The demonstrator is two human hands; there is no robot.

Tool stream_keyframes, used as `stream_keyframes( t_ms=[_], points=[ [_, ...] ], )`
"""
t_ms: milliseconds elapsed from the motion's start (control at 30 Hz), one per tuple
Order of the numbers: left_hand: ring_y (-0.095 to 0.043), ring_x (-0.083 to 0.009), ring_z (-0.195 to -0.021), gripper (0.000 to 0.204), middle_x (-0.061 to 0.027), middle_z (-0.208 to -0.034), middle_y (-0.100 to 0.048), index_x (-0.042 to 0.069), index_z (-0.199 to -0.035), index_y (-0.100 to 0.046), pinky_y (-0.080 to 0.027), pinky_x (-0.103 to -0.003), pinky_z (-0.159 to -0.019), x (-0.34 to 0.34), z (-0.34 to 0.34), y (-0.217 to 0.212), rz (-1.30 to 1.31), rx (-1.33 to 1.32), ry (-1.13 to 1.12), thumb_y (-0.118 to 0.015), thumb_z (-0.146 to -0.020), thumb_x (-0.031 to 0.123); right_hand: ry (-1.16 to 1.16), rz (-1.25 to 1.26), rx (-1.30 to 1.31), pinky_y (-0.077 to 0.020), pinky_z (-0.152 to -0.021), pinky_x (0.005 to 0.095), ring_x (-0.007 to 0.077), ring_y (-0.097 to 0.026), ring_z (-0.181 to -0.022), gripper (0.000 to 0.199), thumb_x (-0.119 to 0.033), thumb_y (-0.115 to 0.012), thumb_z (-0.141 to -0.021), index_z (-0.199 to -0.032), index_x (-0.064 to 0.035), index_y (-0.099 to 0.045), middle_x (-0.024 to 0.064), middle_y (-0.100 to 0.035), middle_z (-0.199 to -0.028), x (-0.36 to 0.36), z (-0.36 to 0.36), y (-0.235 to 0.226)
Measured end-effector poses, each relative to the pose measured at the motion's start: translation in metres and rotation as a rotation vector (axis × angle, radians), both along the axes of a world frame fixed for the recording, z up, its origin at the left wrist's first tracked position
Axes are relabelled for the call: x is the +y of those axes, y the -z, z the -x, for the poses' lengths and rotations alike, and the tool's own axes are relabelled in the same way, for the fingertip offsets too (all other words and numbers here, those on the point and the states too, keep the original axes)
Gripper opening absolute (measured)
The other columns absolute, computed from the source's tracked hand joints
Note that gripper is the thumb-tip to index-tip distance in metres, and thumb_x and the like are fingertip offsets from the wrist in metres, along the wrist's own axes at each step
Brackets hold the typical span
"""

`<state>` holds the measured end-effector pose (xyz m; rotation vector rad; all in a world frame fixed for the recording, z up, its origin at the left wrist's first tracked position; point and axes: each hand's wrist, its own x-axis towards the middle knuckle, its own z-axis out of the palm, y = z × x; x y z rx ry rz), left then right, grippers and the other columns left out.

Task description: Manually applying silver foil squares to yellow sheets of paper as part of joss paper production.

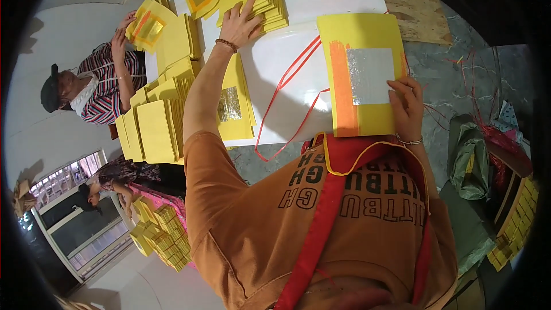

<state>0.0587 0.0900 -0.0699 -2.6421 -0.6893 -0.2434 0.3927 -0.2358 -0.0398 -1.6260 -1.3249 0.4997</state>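
Observation:
My right hand (407, 103) has its fingers bent round the right edge of a yellow joss paper bundle (367, 117). A silver foil square and an orange stripe mark its top face. Red string (287, 77) trails from the bundle's left side across the white table and over the front edge. My left hand (240, 26), with a beaded bracelet on its wrist, lies on a stack of yellow joss paper (272, 14), fingers spread. Another foil-faced bundle (235, 123) lies partly behind my left forearm.
More yellow stacks (155, 132) line the left side and far end of the white table (344, 3). A person (106, 83) at left handles a foil-faced sheet (148, 30); another person (115, 186) is beside bundled stacks (166, 227). Green sacks (468, 161) lie at right.

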Motion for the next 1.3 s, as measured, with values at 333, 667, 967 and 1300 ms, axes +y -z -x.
stream_keyframes(
  t_ms=[333, 667, 967, 1300],
  points=[
    [-0.039, -0.0346, -0.118, 0.037, -0.0078, -0.142, -0.029, 0.028, -0.104, -0.055, -0.036, -0.051, -0.090, -0.015, -0.008, -0.007, 0.016, 0.050, -0.031, -0.069, -0.070, 0.026, -0.007, 0.000, 0.041, -0.0403, -0.083, 0.0275, 0.0205, -0.048, -0.100, 0.020, -0.001, -0.059, -0.079, -0.098, -0.0035, -0.064, 0.0066, -0.050, -0.105, 0.000, 0.000, -0.001],
    [-0.035, -0.0275, -0.126, 0.055, -0.0051, -0.142, -0.031, 0.030, -0.121, -0.050, -0.030, -0.057, -0.096, -0.050, -0.005, -0.011, 0.006, -0.009, -0.041, -0.068, -0.071, 0.018, -0.046, -0.009, -0.027, -0.0398, -0.085, 0.0282, 0.0205, -0.046, -0.102, 0.020, -0.001, -0.060, -0.078, -0.097, -0.0034, -0.064, 0.0070, -0.050, -0.105, 0.000, -0.001, 0.001],
    [-0.023, -0.0314, -0.134, 0.064, -0.0146, -0.144, -0.027, 0.009, -0.137, -0.034, -0.016, -0.056, -0.104, -0.205, -0.075, 0.084, 0.530, -0.211, -0.287, -0.050, -0.085, 0.045, -0.077, 0.033, 0.056, -0.0415, -0.083, 0.0276, 0.0212, -0.046, -0.105, 0.019, -0.002, -0.059, -0.080, -0.099, -0.0032, -0.063, 0.0079, -0.046, -0.110, -0.002, -0.002, -0.001],
    [-0.044, -0.0357, -0.116, 0.051, -0.0210, -0.130, -0.043, 0.004, -0.133, -0.037, -0.035, -0.040, -0.099, -0.299, -0.086, 0.055, 1.081, -0.862, -0.213, -0.049, -0.083, 0.004, -0.072, 0.009, 0.088, -0.0405, -0.086, 0.0292, 0.0215, -0.045, -0.106, 0.016, -0.008, -0.059, -0.083, -0.099, -0.0052, -0.064, 0.0079, -0.046, -0.112, -0.002, -0.003, 0.007]
  ],
)
